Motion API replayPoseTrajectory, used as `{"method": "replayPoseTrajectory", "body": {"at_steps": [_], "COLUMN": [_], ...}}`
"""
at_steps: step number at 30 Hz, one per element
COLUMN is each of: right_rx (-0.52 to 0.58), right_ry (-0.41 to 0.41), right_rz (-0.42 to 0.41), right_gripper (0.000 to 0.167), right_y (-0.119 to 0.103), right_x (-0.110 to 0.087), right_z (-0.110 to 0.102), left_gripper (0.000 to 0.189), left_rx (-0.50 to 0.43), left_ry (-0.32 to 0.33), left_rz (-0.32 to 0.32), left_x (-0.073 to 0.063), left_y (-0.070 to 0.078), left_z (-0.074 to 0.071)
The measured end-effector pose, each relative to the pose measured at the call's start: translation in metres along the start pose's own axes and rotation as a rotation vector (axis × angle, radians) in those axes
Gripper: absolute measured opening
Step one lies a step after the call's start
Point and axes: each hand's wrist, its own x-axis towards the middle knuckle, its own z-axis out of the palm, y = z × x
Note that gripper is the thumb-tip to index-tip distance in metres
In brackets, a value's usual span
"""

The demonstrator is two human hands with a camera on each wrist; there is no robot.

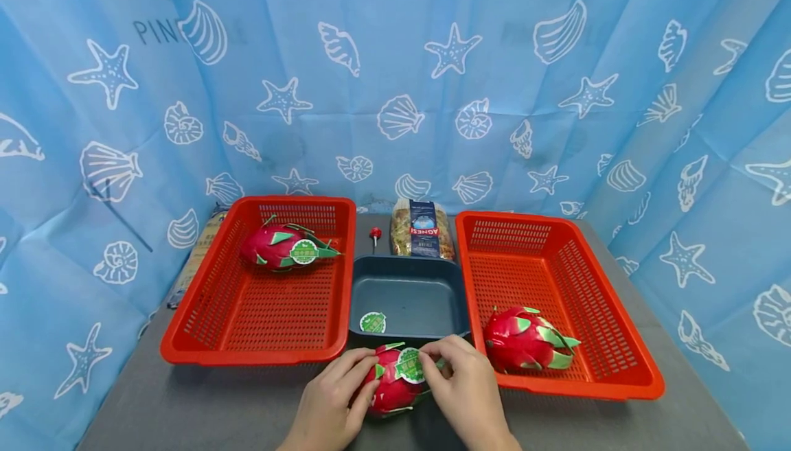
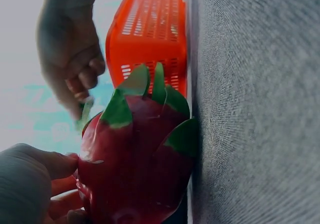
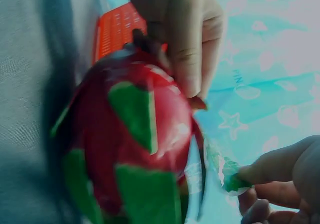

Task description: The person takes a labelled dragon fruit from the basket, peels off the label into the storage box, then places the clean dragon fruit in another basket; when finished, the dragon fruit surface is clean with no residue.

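A red dragon fruit (image 1: 391, 396) with green-tipped scales lies on the grey table in front of the dark tray. My left hand (image 1: 338, 390) holds it by its left end, thumb and fingertips against the skin. A round green-and-white sticker (image 1: 408, 366) shows over the fruit's upper side. My right hand (image 1: 460, 386) pinches the edge of that sticker between thumb and finger. In the right wrist view the sticker (image 3: 229, 175) stands out from the fruit (image 3: 145, 119). Another such sticker (image 1: 373, 322) lies in the tray's front left corner.
The dark tray (image 1: 408, 267) stands between a left red basket (image 1: 259, 356) and a right red basket (image 1: 581, 390). A stickered dragon fruit (image 1: 272, 248) lies in the left one, another dragon fruit (image 1: 522, 341) in the right. Behind are a lollipop (image 1: 375, 233) and a pasta bag (image 1: 423, 229).
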Motion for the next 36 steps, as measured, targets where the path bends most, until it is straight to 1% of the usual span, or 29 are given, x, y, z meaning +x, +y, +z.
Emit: {"method": "replayPoseTrajectory", "body": {"at_steps": [2,5,7,9,12,14,16,18,22,25,30,32,34,36], "right_rx": [0.046,0.101,0.116,0.110,0.074,0.047,0.023,0.004,-0.049,-0.112,-0.215,-0.229,-0.233,-0.229], "right_ry": [0.043,0.086,0.094,0.082,0.027,-0.023,-0.061,-0.081,-0.088,-0.120,-0.246,-0.285,-0.304,-0.322], "right_rz": [-0.025,-0.038,-0.035,-0.016,0.020,0.049,0.067,0.084,0.133,0.181,0.255,0.267,0.265,0.266], "right_gripper": [0.016,0.014,0.011,0.006,0.002,0.004,0.005,0.006,0.005,0.007,0.014,0.015,0.016,0.022], "right_y": [-0.004,-0.009,-0.011,-0.011,-0.008,-0.004,0.000,0.006,0.016,0.021,0.027,0.029,0.030,0.031], "right_x": [0.003,0.012,0.020,0.029,0.041,0.048,0.055,0.061,0.074,0.083,0.093,0.095,0.095,0.096], "right_z": [-0.003,-0.004,-0.002,0.003,0.016,0.026,0.036,0.044,0.057,0.062,0.066,0.067,0.068,0.069], "left_gripper": [0.036,0.036,0.036,0.036,0.036,0.036,0.035,0.034,0.033,0.033,0.034,0.034,0.035,0.035], "left_rx": [0.000,-0.001,-0.005,-0.006,-0.006,0.000,0.006,0.011,0.007,0.008,0.025,0.032,0.043,0.052], "left_ry": [0.013,0.040,0.053,0.061,0.054,0.051,0.044,0.037,0.013,0.003,0.007,0.005,0.003,0.004], "left_rz": [0.011,0.036,0.046,0.055,0.063,0.074,0.073,0.063,0.036,0.030,0.027,0.024,0.020,0.017], "left_x": [0.000,-0.002,-0.003,-0.004,-0.006,-0.007,-0.007,-0.007,-0.007,-0.006,-0.005,-0.005,-0.004,-0.004], "left_y": [-0.001,-0.003,-0.005,-0.006,-0.007,-0.007,-0.006,-0.006,-0.005,-0.004,-0.004,-0.004,-0.004,-0.005], "left_z": [0.001,0.002,0.002,0.003,0.002,0.002,0.002,0.002,0.001,0.000,-0.001,-0.002,-0.002,-0.003]}}
